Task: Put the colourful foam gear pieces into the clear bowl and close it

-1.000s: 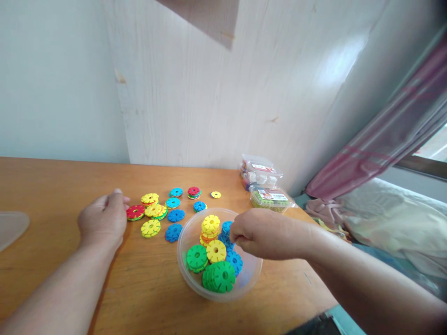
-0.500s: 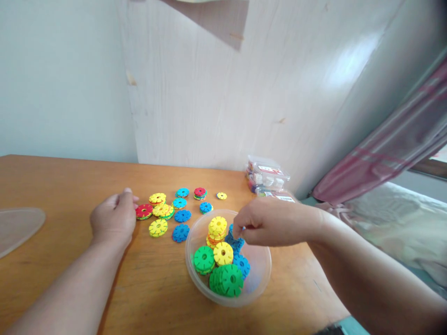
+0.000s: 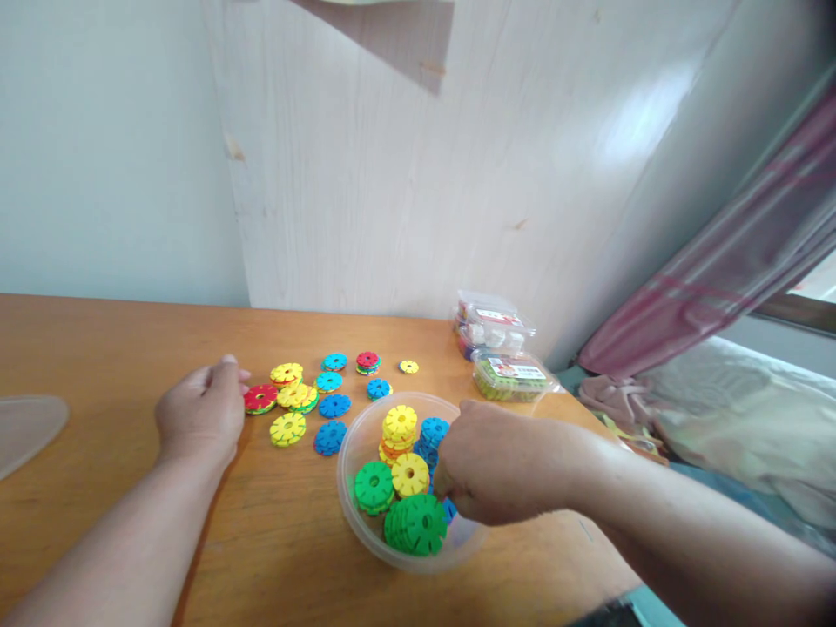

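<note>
Right hand [image 3: 491, 461] over bowl [image 3: 360, 442], left hand [image 3: 201, 414] beside red disc [image 3: 261, 392]

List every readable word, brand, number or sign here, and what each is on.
None can be read.
Rear label on the rear clear container: too small and blurred.
Front label on the front clear container: likewise unreadable.
Discs and bowl: no lettering visible.
</note>
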`<state>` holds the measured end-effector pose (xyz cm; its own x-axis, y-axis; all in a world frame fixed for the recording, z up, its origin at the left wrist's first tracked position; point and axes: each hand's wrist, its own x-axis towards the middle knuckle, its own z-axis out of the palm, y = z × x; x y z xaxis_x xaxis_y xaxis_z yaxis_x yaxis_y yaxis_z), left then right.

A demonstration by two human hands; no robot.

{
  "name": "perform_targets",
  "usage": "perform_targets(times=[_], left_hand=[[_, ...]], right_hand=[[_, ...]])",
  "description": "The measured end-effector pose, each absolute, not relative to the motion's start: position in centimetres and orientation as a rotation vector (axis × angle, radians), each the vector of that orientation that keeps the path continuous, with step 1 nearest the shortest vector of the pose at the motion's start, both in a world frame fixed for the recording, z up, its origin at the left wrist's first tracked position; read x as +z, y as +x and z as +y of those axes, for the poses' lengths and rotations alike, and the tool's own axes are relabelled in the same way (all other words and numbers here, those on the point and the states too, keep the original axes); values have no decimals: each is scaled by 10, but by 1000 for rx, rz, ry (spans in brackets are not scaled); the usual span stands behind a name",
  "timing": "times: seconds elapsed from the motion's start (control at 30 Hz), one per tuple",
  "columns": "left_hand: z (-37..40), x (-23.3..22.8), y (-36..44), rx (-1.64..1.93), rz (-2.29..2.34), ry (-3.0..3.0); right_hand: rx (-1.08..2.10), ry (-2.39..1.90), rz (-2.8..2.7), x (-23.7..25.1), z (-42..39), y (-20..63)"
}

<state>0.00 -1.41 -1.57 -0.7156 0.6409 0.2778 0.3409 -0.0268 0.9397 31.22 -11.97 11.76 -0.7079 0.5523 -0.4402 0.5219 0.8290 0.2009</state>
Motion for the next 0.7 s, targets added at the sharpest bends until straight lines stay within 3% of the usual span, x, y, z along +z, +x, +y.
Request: perform_targets(times=[0.33,0.7], left_hand=[[-13,-22,-5,1750,2064,1117],[-14,-23,-5,1755,2064,1133]], right_hand=[[-119,1234,2752,141,-67,314],[-193,1201,2739,84,35,275]])
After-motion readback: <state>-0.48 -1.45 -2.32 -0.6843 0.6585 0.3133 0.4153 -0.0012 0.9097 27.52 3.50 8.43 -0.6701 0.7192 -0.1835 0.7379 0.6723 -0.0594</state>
